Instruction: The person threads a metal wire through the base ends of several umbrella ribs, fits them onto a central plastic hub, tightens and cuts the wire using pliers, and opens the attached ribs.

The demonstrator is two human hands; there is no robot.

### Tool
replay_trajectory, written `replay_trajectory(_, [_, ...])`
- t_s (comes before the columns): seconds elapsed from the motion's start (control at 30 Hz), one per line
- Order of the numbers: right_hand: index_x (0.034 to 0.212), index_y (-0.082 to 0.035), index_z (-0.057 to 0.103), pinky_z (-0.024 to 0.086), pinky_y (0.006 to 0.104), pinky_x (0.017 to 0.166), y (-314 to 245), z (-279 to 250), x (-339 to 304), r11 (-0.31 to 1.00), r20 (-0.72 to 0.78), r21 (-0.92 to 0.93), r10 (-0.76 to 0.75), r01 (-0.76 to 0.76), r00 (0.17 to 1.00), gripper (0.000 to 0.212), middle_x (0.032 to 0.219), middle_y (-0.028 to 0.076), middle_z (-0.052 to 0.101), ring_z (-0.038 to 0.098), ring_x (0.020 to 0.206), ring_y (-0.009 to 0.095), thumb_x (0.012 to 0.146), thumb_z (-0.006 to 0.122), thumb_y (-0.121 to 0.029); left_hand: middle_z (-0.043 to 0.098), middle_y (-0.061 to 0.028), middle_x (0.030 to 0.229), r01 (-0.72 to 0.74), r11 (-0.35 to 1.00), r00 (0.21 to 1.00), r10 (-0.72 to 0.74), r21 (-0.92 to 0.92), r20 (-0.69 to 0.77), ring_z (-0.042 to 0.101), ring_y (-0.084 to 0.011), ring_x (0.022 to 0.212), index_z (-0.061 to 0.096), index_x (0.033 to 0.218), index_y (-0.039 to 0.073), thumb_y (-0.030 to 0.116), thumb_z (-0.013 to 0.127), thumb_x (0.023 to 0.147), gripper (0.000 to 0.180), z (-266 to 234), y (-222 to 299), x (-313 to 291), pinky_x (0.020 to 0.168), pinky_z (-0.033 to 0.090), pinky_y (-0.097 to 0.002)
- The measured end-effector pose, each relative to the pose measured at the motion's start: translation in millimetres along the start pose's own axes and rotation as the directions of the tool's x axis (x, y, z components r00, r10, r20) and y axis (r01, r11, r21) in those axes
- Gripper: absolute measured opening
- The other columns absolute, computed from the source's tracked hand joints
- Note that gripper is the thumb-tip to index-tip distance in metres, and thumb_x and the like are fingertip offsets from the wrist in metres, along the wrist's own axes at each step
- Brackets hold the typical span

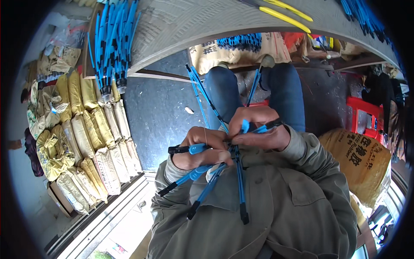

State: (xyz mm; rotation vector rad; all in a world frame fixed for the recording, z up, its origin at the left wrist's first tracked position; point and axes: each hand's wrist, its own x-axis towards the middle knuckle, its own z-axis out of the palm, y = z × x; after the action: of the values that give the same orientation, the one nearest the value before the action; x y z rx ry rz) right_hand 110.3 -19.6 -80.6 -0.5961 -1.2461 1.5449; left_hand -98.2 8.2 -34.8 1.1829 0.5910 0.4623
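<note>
In front of my chest is an umbrella-like frame (242,187), its thin blue ribs with black ends fanning out in several directions. My left hand (200,149) is closed around its middle, thumb and fingers pinching the ribs where they meet. From the other side my right hand (258,129) is closed at the same hub, with a short blue-and-black rib across its fingers. Some ribs point down over my jacket, others up past my knees. A fine pale thread or wire shows by my left fingers. The hub itself is mostly hidden by my fingertips.
Ahead is a grey worktable (172,32), bearing a bunch of blue ribs (114,43) and a yellow-handled tool (284,18). More blue ribs (239,42) lie on sacking below. Stacked sacks (88,129) stand left; a red stool (366,114) and a large brown sack (358,164), right.
</note>
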Motion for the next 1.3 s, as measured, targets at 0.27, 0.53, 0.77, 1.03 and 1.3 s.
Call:
replay_trajectory(0.27, [0.089,0.0,0.063,0.048,0.0248,0.07,0,10,4,0.992,0.044,-0.013,0.124,-0.124,0.991,0.014,0.088,0.008,0.063,0.062,0.083,0.014,0.077,0.069,0.005,0.062,-0.0074,0.068,0.199,0.974,0.974,-0.184,-0.106,0.135,0.054,-0.0115,0.066,0.072,0.081,-0.001,0.008,0.067,0.08,0.011,-14,6,-11,0.06,0.039,-0.0259])
replay_trajectory(0.53, [0.089,-0.001,0.065,0.047,0.0274,0.068,-3,14,16,0.992,0.099,-0.125,0.042,-0.03,0.994,0.013,0.086,0.007,0.063,0.062,0.079,0.016,0.078,0.069,0.003,0.065,-0.0093,0.071,0.247,0.956,0.946,-0.203,-0.159,0.252,0.059,-0.0114,0.065,0.071,0.082,-0.003,0.012,0.068,0.08,0.016,-23,1,-15,0.058,0.041,-0.0246])
replay_trajectory(0.77, [0.089,-0.003,0.066,0.046,0.0291,0.067,-1,11,15,0.987,0.151,-0.15,-0.039,0.062,0.988,0.015,0.087,0.008,0.063,0.061,0.078,0.018,0.076,0.071,0.0,0.065,-0.01,0.07,0.299,0.951,0.915,-0.264,-0.075,0.305,0.059,-0.0129,0.064,0.07,0.082,-0.005,0.013,0.066,0.08,0.019,-22,9,-7,0.059,0.044,-0.0236])
replay_trajectory(1.03, [0.088,-0.002,0.064,0.045,0.0275,0.069,-4,1,10,0.994,0.084,-0.104,0.033,-0.024,0.996,0.013,0.087,0.007,0.063,0.06,0.079,0.016,0.077,0.069,0.001,0.066,-0.0114,0.073,0.052,0.974,0.999,-0.049,-0.22,0.017,0.063,-0.0195,0.069,0.069,0.081,-0.006,0.011,0.068,0.076,0.018,-21,-5,-5,0.074,0.047,-0.0323])
replay_trajectory(1.3, [0.089,-0.001,0.061,0.046,0.0267,0.071,-1,-4,10,0.993,0.086,-0.076,0.092,-0.086,0.992,0.011,0.087,0.006,0.062,0.059,0.081,0.012,0.08,0.067,0.001,0.068,-0.0145,0.079,0.167,0.948,0.986,-0.158,-0.273,0.053,0.065,-0.0223,0.081,0.068,0.075,-0.001,0.011,0.07,0.071,0.012,-28,-3,-4,0.108,0.025,-0.0453])
